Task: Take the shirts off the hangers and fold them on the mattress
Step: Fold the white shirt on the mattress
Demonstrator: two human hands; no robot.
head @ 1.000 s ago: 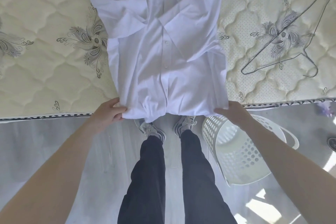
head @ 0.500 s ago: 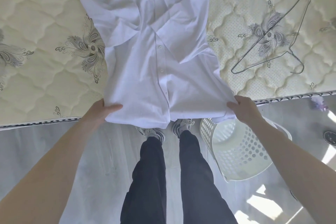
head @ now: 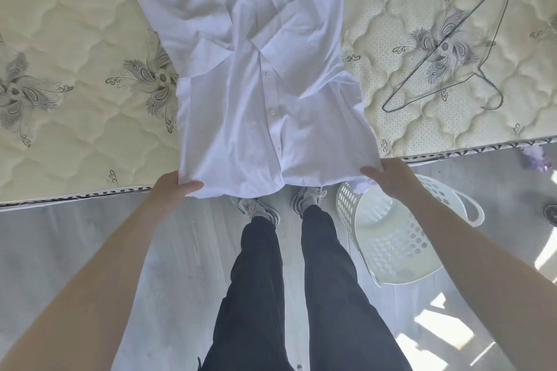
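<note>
Head view: the shirt [head: 259, 105] lies buttons-up on the mattress [head: 75, 48], its hem over the near edge and its collar cut off at the top. The left hand [head: 171, 190] and right hand [head: 388, 178] pinch the hem corners, thumbs on top and fingers hidden under the cloth. A hanger [head: 446, 48] lies right of the shirt. A basket [head: 401, 244] stands below-right, partly behind the arm.

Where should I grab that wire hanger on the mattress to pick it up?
Pinch the hanger at the neck above its hook, reaching from the near edge of the mattress. It lies flat, hook end nearest you, and both wire arms meet there.
</note>
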